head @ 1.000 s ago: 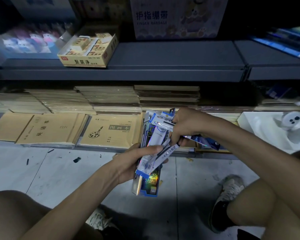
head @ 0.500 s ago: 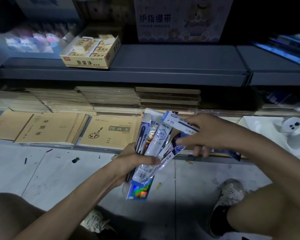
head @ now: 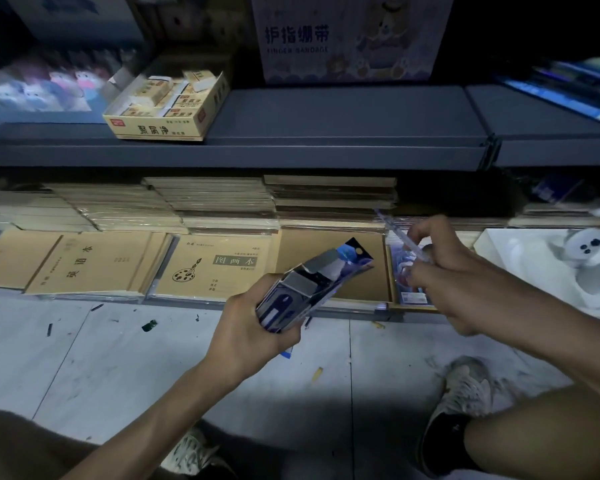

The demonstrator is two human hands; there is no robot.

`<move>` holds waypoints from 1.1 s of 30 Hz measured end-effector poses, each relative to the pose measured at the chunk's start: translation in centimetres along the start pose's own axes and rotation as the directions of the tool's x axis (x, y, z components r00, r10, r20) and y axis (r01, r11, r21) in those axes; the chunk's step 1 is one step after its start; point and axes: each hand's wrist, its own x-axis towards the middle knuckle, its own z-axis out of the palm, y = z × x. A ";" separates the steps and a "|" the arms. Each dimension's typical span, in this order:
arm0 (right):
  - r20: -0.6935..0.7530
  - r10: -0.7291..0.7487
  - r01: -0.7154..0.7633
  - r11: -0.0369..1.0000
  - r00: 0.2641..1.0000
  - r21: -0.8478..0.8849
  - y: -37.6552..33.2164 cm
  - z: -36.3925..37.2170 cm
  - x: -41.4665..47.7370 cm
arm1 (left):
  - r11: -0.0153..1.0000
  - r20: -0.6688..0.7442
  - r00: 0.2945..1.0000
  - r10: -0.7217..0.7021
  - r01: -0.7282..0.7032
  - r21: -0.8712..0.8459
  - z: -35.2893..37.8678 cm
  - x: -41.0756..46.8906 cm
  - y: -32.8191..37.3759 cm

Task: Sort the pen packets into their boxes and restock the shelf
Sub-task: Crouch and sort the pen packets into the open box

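Left hand [head: 253, 327] gripped the packets [head: 312, 282] angled so right hand [head: 440, 275] fingers [head: 426, 230] could pinch one packet [head: 395, 233] over its box [head: 416, 307], I guess.

We note the pen packets [head: 314, 284]: print motion-blurred, unreadable to us, lower ends hidden within the left hand [head: 253, 330]. The single packet [head: 395, 233]: smeared, partly covered by the right hand [head: 444, 275]. The bandage box [head: 347, 39]: top cut by the frame edge.

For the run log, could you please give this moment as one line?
left hand: grips packet bundle | right hand: pinches single packet | stage: sorting
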 end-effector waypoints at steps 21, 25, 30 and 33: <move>0.086 -0.261 0.252 0.962 0.961 0.108 -0.8 -1.8 -2.5 | 0.978 0.022 0.995 -0.097 0.099 -0.183 2.6 0.9 1.0; 0.123 -0.286 0.300 0.947 0.950 -0.118 -0.5 -2.4 -2.1 | 0.981 0.030 0.996 -0.087 0.091 -0.174 2.7 1.1 1.2; 0.164 -0.318 0.341 0.931 0.934 -0.134 -0.2 -2.8 -2.1 | 0.981 0.017 0.995 -0.101 0.102 -0.162 2.2 1.2 0.8; -0.063 -0.526 0.483 0.817 0.848 -0.316 0.2 -3.5 -1.9 | 0.984 -0.012 0.995 -0.098 0.095 -0.153 1.8 1.4 0.4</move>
